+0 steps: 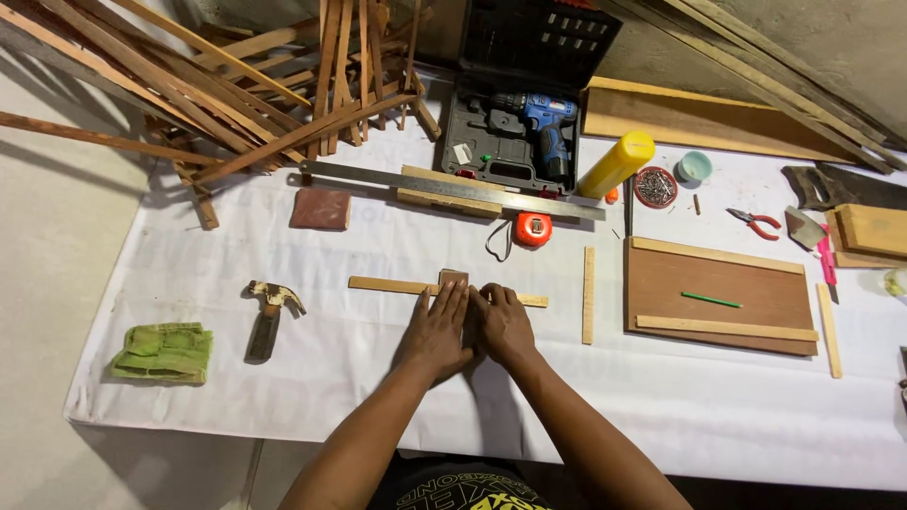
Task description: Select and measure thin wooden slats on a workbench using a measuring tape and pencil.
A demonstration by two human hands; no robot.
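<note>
Your left hand (pixel 436 331) and right hand (pixel 504 326) lie side by side, palms down and fingers stretched flat, on a small brown wooden piece (pixel 454 280) in the middle of the white-covered table (pixel 378 397). Neither hand is curled around anything; both press open-palmed, thumbs nearly touching. Only the top end of the piece shows past your left fingertips (the rest is under your hands, so its full shape cannot be told). It looks darker than the strip it meets, with a squared end.

That strip is a long pale wooden slat (pixel 387 284) running left to right across the cloth, and your fingertips reach right onto it; its right end (pixel 534 301) comes out beyond your right hand. The dark piece crosses it roughly at right angles.

To your left, well apart, lies a claw hammer (pixel 268 313) and, farther out, a folded green cloth (pixel 162 352). Just right of your hands stands a short upright slat (pixel 589 295), then a brown board (pixel 720 296) with pale edging strips and a green pencil (pixel 711 299) on it. Beyond your hands sit an orange tape measure (pixel 533 229), a long steel ruler (pixel 444 186) and an open case holding a blue drill (pixel 546 127).
</note>
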